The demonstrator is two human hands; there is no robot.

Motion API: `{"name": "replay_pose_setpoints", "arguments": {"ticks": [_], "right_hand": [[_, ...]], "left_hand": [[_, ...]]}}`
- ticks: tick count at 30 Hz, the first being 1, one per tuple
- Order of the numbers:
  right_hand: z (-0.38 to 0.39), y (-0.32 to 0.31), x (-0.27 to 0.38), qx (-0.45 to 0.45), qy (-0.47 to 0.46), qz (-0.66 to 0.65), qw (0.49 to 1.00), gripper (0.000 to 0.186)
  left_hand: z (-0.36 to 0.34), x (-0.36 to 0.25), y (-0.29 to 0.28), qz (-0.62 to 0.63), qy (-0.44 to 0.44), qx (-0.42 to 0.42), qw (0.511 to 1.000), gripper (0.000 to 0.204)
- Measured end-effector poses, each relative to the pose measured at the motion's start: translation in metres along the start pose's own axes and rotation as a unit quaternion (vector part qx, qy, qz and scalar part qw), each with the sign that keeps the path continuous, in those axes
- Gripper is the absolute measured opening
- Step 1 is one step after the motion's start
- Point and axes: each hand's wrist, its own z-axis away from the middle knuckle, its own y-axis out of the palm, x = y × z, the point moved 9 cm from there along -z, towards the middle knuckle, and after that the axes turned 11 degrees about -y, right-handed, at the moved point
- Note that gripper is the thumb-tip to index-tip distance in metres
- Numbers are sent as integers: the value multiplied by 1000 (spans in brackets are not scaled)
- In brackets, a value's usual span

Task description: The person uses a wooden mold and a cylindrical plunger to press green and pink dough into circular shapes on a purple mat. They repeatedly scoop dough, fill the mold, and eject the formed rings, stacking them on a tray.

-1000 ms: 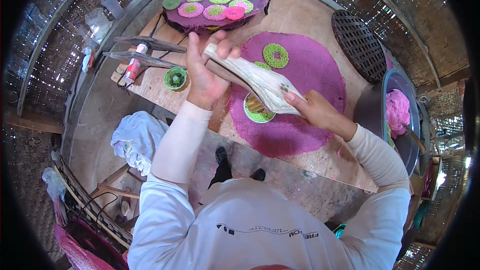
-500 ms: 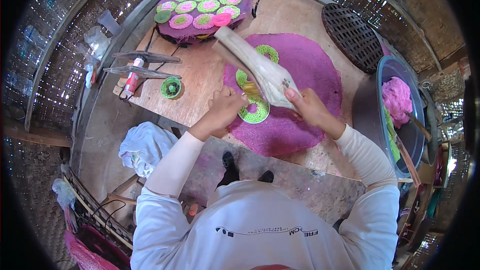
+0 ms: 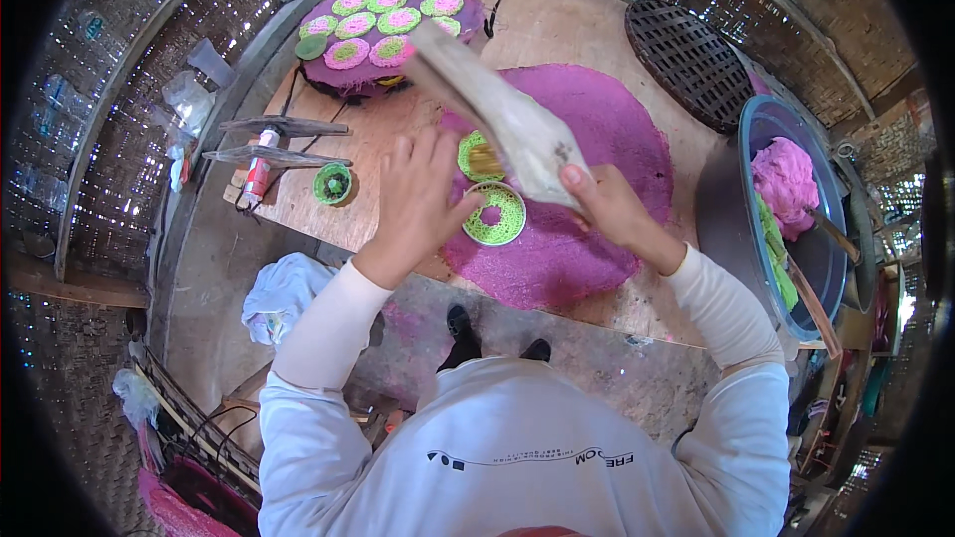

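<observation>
My right hand point(image 3: 619, 207) grips one end of a long pale wooden press point(image 3: 522, 129). It slants up and away to the left, its far end blurred. Under it shows a brass-coloured cylinder point(image 3: 483, 160). My left hand point(image 3: 413, 189) has its fingers spread and holds nothing; the thumb lies at the edge of a round mould with a ring of green strands point(image 3: 511, 214). Just beyond is another green strand ring point(image 3: 470, 151), partly covered by the press. Both rest on a purple cloth point(image 3: 577, 264).
Pink and green strand rounds cover a purple-topped round stand point(image 3: 378, 68) at the far left. A small green bowl point(image 3: 332, 183) and two wooden bars point(image 3: 288, 126) lie left. At right are a dark woven tray point(image 3: 686, 60) and a grey tub point(image 3: 726, 199) with pink and green dough.
My left hand has opened from a closed shape and shifted left. The press has swung slightly left and nearer, covering the farthest green ring. The whole view has tilted a little.
</observation>
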Motion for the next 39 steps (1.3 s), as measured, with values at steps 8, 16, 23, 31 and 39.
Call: {"name": "replay_pose_setpoints", "arguments": {"ticks": [8, 16, 23, 31, 39], "right_hand": [[-20, 56, 37, 92, -75, -330, 936, 50], [-38, 81, 18, -38, -314, 352, 881, 40], [-38, 90, 28, -17, -334, 374, 865, 29], [-30, 71, 41, -62, -325, 360, 872, 24], [-26, 79, 33, -44, -336, 367, 867, 28]], "left_hand": [[6, 38, -9, 429, -51, 72, 899, 47], [82, 129, -8, 407, -197, -63, 890, 32], [89, 128, -20, 536, -209, -104, 811, 42], [95, 135, -13, 550, -274, -103, 782, 47], [101, 142, 0, 577, -321, -107, 744, 49]]}}
